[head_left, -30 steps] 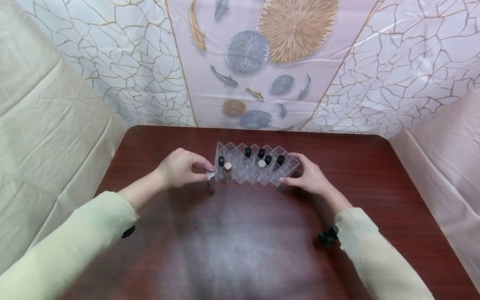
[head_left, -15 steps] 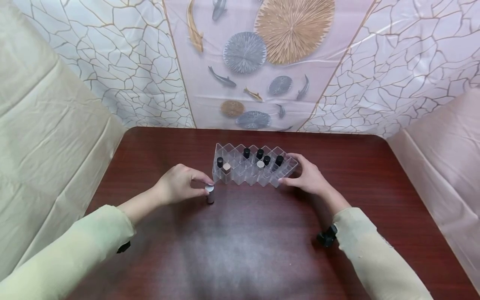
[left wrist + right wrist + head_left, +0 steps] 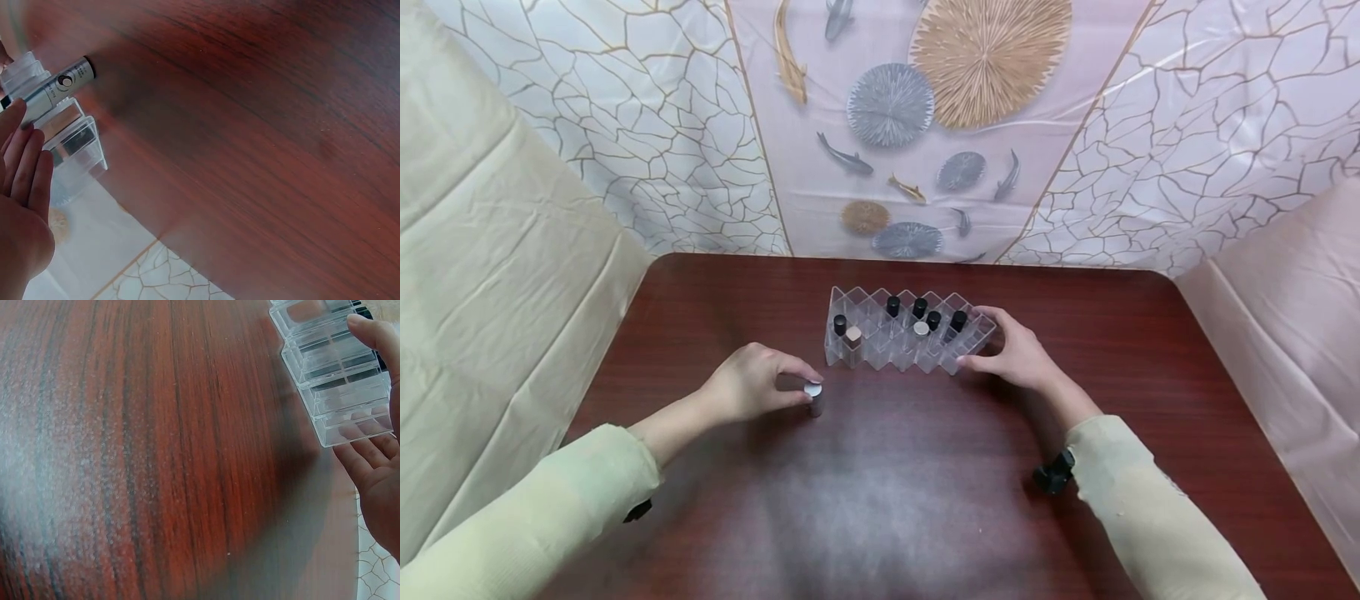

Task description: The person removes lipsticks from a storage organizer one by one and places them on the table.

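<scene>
My left hand (image 3: 751, 385) pinches a small silver-topped tube (image 3: 815, 400) between thumb and fingertips, in front of the left end of a clear plastic organizer (image 3: 880, 348). In the left wrist view the tube (image 3: 70, 81) has a printed label and a dark end, and the left hand (image 3: 22, 200) holds its other end. My right hand (image 3: 1018, 350) grips the organizer's right end, thumb at the front and fingers behind; the right wrist view shows the hand (image 3: 381, 469) around the clear end (image 3: 350, 394). Several black-capped tubes, one silver-topped and one beige-topped (image 3: 853, 335), stand in the compartments.
The dark red wooden table (image 3: 880, 500) has its back edge against a patterned curtain (image 3: 700, 150). Pale cloth hangs on the left (image 3: 490, 250) and right sides. A black device (image 3: 1054, 473) is at the right wrist.
My left hand has moved from beside the organizer's left end toward the front and slightly left, with the silver-topped tube in its pinch. The right hand keeps its grip on the organizer.
</scene>
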Tool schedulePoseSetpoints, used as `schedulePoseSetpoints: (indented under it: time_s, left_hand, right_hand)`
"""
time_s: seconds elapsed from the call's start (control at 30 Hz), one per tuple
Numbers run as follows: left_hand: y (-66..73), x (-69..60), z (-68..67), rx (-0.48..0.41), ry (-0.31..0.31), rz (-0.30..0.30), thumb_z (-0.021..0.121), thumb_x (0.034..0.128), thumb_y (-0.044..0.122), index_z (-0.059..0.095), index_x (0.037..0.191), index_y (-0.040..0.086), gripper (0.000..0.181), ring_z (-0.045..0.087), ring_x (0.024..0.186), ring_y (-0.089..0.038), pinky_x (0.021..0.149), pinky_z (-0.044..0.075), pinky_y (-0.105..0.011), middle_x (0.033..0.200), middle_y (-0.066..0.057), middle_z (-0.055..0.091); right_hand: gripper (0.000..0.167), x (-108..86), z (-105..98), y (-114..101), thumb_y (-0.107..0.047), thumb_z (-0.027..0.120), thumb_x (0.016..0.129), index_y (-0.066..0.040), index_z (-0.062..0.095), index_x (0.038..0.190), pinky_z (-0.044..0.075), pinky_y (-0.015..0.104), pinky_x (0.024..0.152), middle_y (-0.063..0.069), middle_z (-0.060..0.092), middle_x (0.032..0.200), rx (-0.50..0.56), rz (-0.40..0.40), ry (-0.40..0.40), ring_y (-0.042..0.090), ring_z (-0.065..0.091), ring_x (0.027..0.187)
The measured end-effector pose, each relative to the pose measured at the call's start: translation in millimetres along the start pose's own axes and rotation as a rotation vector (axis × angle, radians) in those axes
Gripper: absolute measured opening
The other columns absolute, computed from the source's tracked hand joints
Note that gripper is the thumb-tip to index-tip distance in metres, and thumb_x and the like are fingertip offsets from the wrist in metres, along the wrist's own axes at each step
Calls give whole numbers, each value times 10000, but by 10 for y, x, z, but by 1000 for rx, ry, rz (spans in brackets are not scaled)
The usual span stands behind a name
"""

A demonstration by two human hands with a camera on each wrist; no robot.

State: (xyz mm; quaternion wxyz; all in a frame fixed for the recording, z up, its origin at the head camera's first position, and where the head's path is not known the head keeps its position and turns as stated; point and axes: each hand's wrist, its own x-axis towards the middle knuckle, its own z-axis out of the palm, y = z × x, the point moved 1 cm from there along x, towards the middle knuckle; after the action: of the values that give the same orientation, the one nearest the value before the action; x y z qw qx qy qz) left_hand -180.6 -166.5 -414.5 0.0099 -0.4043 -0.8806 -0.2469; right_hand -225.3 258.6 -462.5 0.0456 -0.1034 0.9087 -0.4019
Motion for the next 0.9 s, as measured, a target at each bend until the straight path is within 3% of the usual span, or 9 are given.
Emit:
schedulePoseSetpoints:
  time_s: [0.3, 0.47, 0.63, 0.9]
  left_hand:
    - [-8, -42, -8, 7, 3, 15, 922, 817, 145, 846, 1084, 152, 278, 774, 832, -103, 734, 614, -308, 997, 74, 824]
    - [-11, -17, -39, -12, 22, 26, 934, 813, 200, 851, 1106, 172, 305, 790, 913, -115, 791, 633, -338, 1024, 69, 826]
    - [2, 59, -141, -27, 23, -8, 919, 838, 301, 850, 1151, 195, 338, 785, 1013, -125, 867, 633, -367, 1087, 57, 821]
    - [-26, 253, -348, 1, 51, 24, 931, 819, 300, 835, 1195, 148, 417, 794, 1000, -184, 852, 630, -397, 1112, 0, 819]
  right_hand:
    - [884, -4, -3, 0, -261, 953, 811, -86, 482, 1538, 507, 524, 1091, 164, 623, 1460, -5, 4, -1, 365, 676, 1266]
    - [888, -11, -5, 0, -262, 949, 815, -81, 476, 1544, 492, 523, 1109, 164, 606, 1488, -10, 9, 1, 368, 662, 1288]
    - [887, -11, -4, -2, -252, 946, 818, -77, 472, 1546, 492, 523, 1107, 170, 609, 1481, -10, 11, 0, 373, 664, 1281]
    - [895, -11, -3, -5, -241, 940, 827, -61, 453, 1556, 499, 536, 1107, 181, 591, 1501, -4, 14, -11, 385, 656, 1295]
